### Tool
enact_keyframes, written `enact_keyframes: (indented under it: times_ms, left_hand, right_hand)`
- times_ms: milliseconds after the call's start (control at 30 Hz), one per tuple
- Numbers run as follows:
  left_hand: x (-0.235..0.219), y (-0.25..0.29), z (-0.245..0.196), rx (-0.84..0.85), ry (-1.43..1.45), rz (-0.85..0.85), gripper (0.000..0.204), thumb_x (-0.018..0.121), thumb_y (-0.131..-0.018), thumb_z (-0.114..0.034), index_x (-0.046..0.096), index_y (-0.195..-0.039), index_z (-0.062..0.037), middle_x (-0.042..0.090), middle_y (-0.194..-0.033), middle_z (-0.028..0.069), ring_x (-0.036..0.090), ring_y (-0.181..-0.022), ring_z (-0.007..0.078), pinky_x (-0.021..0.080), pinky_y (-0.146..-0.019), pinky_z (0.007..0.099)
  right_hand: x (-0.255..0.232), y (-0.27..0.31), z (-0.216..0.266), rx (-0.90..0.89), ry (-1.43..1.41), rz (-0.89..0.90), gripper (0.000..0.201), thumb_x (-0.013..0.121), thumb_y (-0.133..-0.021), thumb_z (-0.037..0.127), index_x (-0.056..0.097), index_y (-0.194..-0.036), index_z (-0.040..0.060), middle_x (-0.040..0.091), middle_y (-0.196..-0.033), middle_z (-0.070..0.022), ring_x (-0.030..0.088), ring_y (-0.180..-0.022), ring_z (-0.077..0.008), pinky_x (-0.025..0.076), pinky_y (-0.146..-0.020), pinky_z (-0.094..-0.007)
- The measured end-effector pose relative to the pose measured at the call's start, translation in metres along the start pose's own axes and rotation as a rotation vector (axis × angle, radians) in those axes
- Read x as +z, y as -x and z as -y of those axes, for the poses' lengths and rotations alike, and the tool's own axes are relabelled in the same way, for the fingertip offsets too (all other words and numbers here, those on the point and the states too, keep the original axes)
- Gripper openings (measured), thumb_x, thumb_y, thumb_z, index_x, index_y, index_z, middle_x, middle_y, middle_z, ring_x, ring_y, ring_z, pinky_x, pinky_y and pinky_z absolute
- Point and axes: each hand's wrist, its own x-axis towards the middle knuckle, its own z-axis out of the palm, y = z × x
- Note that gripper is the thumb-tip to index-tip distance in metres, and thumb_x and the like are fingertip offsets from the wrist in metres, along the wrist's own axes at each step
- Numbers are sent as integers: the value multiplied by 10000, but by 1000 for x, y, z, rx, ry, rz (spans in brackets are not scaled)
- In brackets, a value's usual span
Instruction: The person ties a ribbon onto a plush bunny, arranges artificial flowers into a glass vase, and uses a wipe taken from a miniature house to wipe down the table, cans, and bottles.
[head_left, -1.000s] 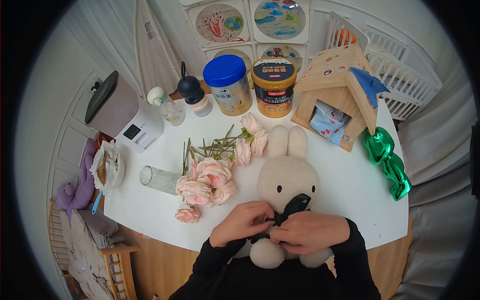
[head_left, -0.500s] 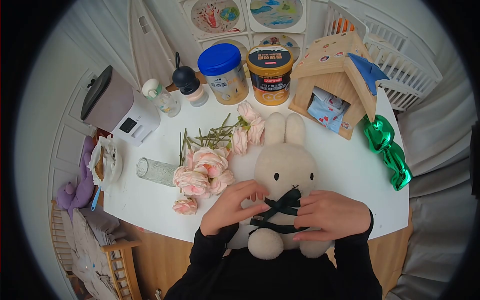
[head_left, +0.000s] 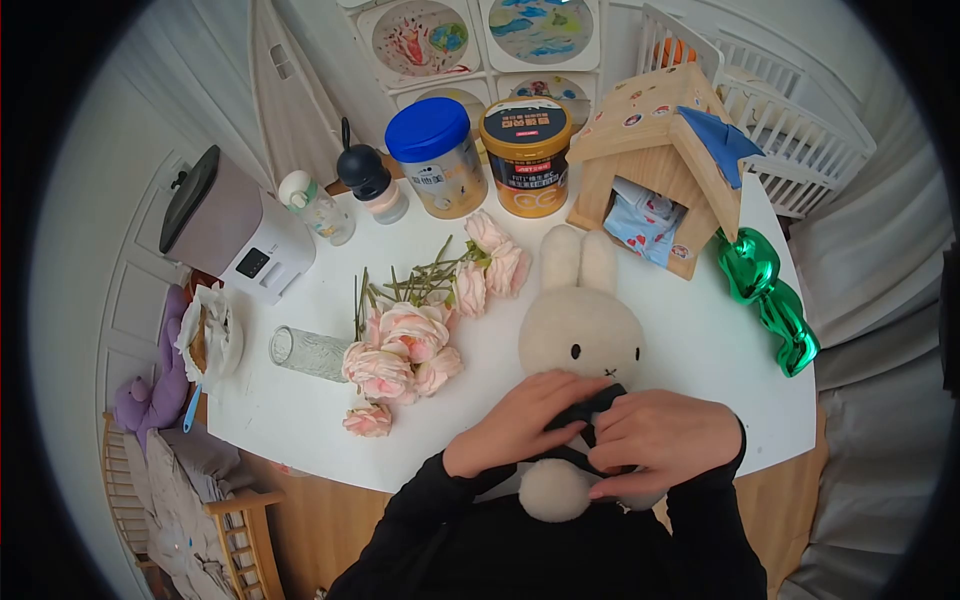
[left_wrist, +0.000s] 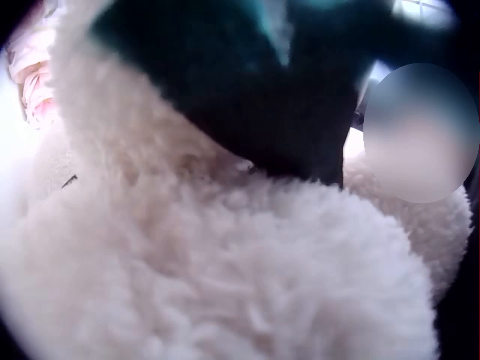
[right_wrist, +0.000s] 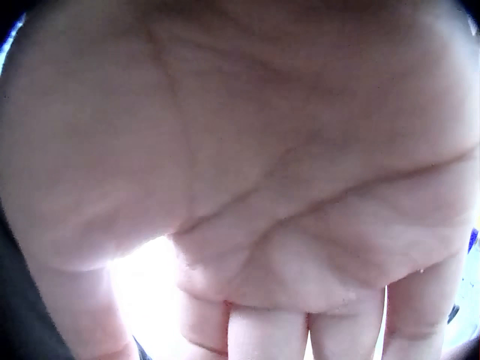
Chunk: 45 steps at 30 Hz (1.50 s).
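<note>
A cream plush rabbit (head_left: 580,325) lies face up at the table's near edge, its feet toward the person. A dark green ribbon (head_left: 592,402) is tied in a bow at its neck. My left hand (head_left: 512,425) pinches the left part of the bow, fingers above and thumb below. My right hand (head_left: 672,435) touches the bow's right side, its thumb apart from the fingers. Close up in the left wrist view, the ribbon (left_wrist: 262,97) hangs over fluffy plush (left_wrist: 240,262). The right wrist view holds mostly my palm (right_wrist: 240,172). Both hands hide the knot.
Pink artificial flowers (head_left: 400,345) and a ribbed glass vase (head_left: 308,353) lie left of the rabbit. Behind stand two bottles, a blue-lidded can (head_left: 435,160), an orange tub (head_left: 525,160) and a wooden house (head_left: 655,150). A shiny green object (head_left: 775,300) lies at the right edge.
Half a second ago both hands stood apart at the bow's sides, leaving it in view. Now they have come together over it, the left hand moving right and taking hold of the ribbon.
</note>
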Motion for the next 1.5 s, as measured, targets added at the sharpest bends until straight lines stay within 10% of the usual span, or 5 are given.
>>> enact_keyframes:
  times_ms: [133, 600, 1000, 1300, 1500]
  left_hand:
    - [-13, 19, 4, -213, 254, -3, 545, 675, -789, -27, 514, -1305, -91, 528, -1054, 82, 538, -929, 224, 458, -797, 314]
    - [-3, 16, 19, 72, 68, -130, 166, 740, -731, -75, 675, -880, -42, 534, -878, 56, 551, -797, 227, 454, -681, 333]
    - [-7, 16, 13, -79, 182, -126, 136, 705, -787, -79, 677, -914, -40, 559, -832, 54, 574, -773, 233, 467, -683, 327]
    - [-14, 8, 11, -132, 45, 4, 204, 626, -866, -66, 635, -1068, -37, 554, -900, 91, 603, -759, 255, 476, -632, 328]
    - [-10, -5, -10, -125, -134, -28, 447, 626, -807, -46, 509, -1233, -115, 483, -1134, 86, 616, -739, 278, 504, -632, 374]
  right_hand:
    - [-14, 15, 6, 122, 47, -69, 272, 647, -871, 290, 566, -748, 61, 518, -600, -74, 543, -631, -277, 421, -616, -374]
    - [-13, 15, 7, -53, 86, -192, 119, 650, -861, 140, 582, -847, 43, 466, -650, -60, 511, -624, -214, 410, -595, -328]
    - [-13, 28, 9, -404, -24, -129, 154, 685, -823, 105, 646, -944, 18, 446, -591, -35, 503, -568, -193, 389, -532, -283]
    - [-21, 43, 11, 632, 514, -656, 192, 752, -670, 114, 634, -806, 48, 586, -702, -65, 536, -797, -265, 395, -800, -368]
    - [-9, 23, 7, 422, 346, -412, 242, 734, -683, 97, 583, -864, 42, 588, -858, -86, 554, -859, -288, 433, -797, -382]
